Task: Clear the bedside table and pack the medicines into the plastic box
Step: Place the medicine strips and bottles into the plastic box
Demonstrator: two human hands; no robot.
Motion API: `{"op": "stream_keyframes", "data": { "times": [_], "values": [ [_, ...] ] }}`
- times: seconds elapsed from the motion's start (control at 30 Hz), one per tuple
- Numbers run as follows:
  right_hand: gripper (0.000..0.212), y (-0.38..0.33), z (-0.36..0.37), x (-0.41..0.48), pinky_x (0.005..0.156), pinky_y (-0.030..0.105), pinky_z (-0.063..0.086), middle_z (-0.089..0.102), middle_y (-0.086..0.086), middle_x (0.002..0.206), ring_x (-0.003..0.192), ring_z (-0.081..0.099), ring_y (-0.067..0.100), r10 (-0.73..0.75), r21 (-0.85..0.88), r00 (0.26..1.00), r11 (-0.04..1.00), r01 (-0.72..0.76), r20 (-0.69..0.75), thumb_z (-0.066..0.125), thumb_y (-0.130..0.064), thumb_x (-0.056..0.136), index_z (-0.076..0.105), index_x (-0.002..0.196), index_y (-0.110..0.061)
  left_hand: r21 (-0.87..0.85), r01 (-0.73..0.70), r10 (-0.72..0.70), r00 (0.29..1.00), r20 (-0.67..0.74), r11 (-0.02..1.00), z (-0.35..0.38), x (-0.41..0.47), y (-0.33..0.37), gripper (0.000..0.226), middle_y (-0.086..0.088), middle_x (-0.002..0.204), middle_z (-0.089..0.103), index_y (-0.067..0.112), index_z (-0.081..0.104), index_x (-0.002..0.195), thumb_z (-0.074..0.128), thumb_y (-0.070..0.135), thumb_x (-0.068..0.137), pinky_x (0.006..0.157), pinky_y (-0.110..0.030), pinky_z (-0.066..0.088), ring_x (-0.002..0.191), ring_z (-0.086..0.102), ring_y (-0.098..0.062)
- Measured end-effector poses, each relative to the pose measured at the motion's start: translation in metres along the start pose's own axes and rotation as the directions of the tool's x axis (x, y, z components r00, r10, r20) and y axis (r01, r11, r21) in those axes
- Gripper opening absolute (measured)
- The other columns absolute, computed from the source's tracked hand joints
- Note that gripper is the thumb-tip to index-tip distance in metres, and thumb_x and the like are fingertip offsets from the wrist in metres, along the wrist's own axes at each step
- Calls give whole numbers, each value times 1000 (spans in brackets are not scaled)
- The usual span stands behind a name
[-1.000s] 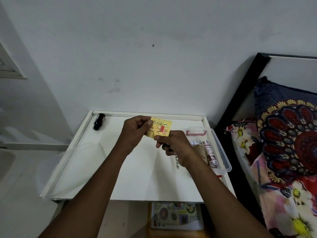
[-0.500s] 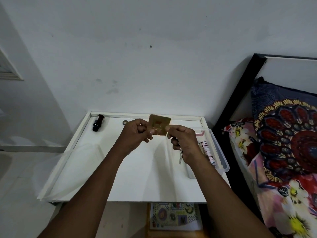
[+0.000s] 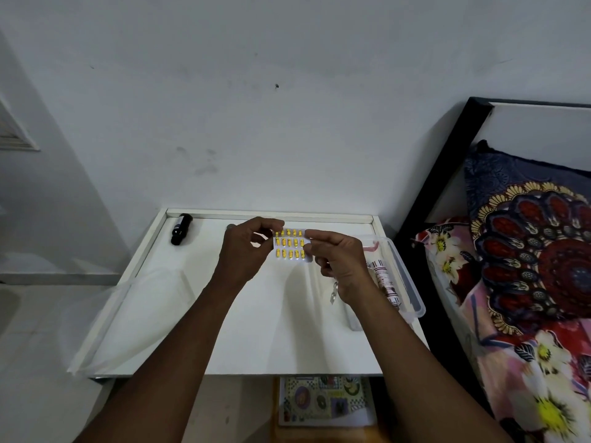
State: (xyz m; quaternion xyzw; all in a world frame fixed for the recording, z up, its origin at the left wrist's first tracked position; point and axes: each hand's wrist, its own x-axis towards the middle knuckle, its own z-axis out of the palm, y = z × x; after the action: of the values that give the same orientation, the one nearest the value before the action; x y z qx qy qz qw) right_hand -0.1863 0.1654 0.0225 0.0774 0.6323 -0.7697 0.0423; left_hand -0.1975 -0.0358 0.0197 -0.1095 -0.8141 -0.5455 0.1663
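Observation:
Both my hands hold a blister strip of yellow capsules [image 3: 290, 246] above the white bedside table [image 3: 224, 314]. My left hand [image 3: 248, 251] pinches its left edge and my right hand [image 3: 339, 263] pinches its right edge. A silver foil strip [image 3: 334, 292] also hangs from under my right palm. The clear plastic box [image 3: 412, 289] sits at the table's right edge, with a white and red tube [image 3: 383, 276] lying in it; my right wrist hides part of the box. A dark bottle [image 3: 180, 228] lies at the table's back left corner.
A clear plastic lid [image 3: 128, 318] lies over the table's left front edge. A small round object [image 3: 231, 226] sits behind my left hand. A bed with a patterned pillow [image 3: 537, 251] is close on the right. A printed mat [image 3: 323, 399] lies on the floor under the table.
The strip has been turned over between my hands: its printed yellow back showed a second ago, and now the capsule side faces me. Both hands rose slightly toward the table's back.

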Motion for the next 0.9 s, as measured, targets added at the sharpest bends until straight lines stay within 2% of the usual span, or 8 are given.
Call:
{"op": "stream_keyframes", "data": {
  "times": [0.1, 0.17, 0.27, 0.37, 0.47, 0.57, 0.67, 0.9],
  "values": [
    [33, -8, -2, -4, 41, 19, 24, 78, 13, 88, 51, 38, 16, 86, 25, 995, 996, -87, 40, 71, -34, 85, 77, 99, -5, -68, 68, -65, 997, 49, 995, 4, 1, -1, 9, 5, 82, 78, 17, 77, 93, 81, 14, 85, 72, -25, 56, 72, 71, -13],
    [44, -16, -8, -8, 41, 19, 21, 75, 13, 85, 49, 38, 14, 110, 70, 992, 991, -115, 65, 66, -47, 87, 77, 100, -6, -130, 130, -120, 990, 79, 983, 9, 3, 0, 10, 2, 69, 74, 12, 75, 90, 81, 18, 85, 65, -23, 54, 61, 66, -10],
    [17, -27, -22, -15, 43, 17, 22, 67, 12, 70, 49, 38, 15, 21, -93, 1000, 995, -21, -3, 70, -25, 86, 74, 77, -11, -222, 195, -169, 977, 128, 955, 23, 3, 9, 14, 2, 64, 70, 8, 74, 88, 82, 19, 84, 59, -21, 50, 56, 59, -10],
    [18, -31, -49, -19, 40, 15, 26, 59, 9, 55, 41, 38, 9, -108, -262, 982, 963, 64, -155, 75, -6, 81, 70, 66, 3, -258, 210, -158, 965, 208, 943, 50, -1, 27, 10, -5, 70, 73, 6, 76, 91, 76, 16, 90, 59, -25, 50, 58, 60, -14],
    [14, -43, -93, -23, 39, 15, 34, 69, 11, 59, 35, 42, 4, -219, -233, 938, 960, 157, -270, 78, -8, 80, 77, 69, 0, -232, 244, -191, 955, 228, 942, 78, -3, 41, 14, -2, 85, 80, 12, 76, 98, 64, 19, 98, 59, -27, 52, 65, 66, -13],
    [6, -47, -135, -24, 60, 28, 51, 76, -2, 65, 52, 60, 5, -323, -467, 883, 873, 140, -339, 82, -17, 74, 82, 70, -20, -137, 307, -272, 936, 224, 942, 95, -3, 45, 17, 1, 85, 80, 14, 75, 97, 59, 20, 98, 60, -29, 51, 65, 67, -13],
    [10, -39, -154, -24, 59, 32, 50, 76, -10, 67, 56, 62, 7, -305, -623, 897, 781, 43, -320, 85, -22, 72, 83, 77, -30, -41, 329, -308, 915, 260, 943, 100, -3, 43, 17, 0, 84, 80, 13, 74, 98, 57, 15, 98, 61, -29, 50, 65, 67, -13],
    [20, -25, -131, -18, 68, 42, 63, 80, 1, 81, 41, 63, 23, -131, -570, 943, 819, -71, -305, 65, -36, 73, 81, 72, -23, 25, 369, -362, 894, 264, 929, 106, -7, 34, 19, 0, 82, 80, 13, 75, 96, 56, 11, 96, 60, -26, 52, 64, 68, -12]
  ]
}}
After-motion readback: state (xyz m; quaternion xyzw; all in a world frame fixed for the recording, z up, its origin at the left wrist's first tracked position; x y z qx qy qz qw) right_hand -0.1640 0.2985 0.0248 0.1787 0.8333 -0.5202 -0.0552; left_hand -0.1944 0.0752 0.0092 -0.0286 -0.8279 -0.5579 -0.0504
